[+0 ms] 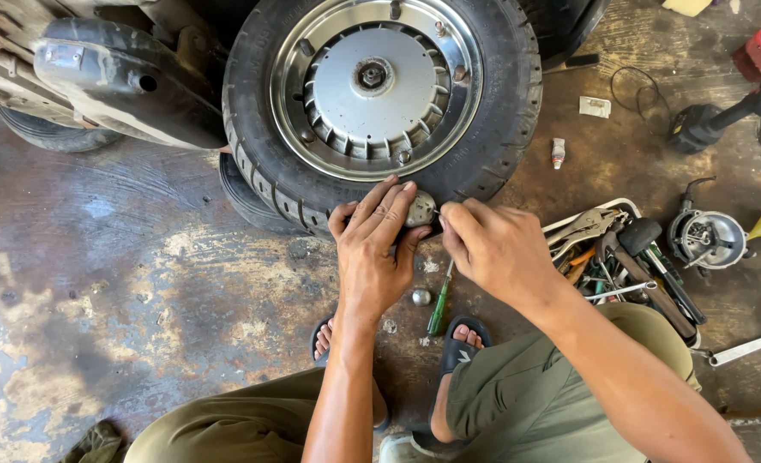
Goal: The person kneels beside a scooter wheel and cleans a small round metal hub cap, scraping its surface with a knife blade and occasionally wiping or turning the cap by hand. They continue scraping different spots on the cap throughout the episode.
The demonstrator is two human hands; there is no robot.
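Note:
A black scooter tyre point(500, 129) with a shiny silver wheel hub point(372, 81) stands upright in front of me. My left hand point(373, 249) grips a small round metal part point(421, 208) against the lower edge of the tyre. My right hand point(492, 249) pinches at the same part from the right side with its fingertips closed. Below the hands, on the floor, lie a green-handled screwdriver point(438, 310) and a small round metal cap point(421, 297).
A white tray point(599, 210) of hand tools sits at the right beside my knee. A wrench point(753, 345) lies further right, with a power tool point(723, 116) and a round metal casing point(706, 240) beyond. Scooter bodywork point(123, 81) hangs at upper left. My sandalled feet point(457, 343) rest below.

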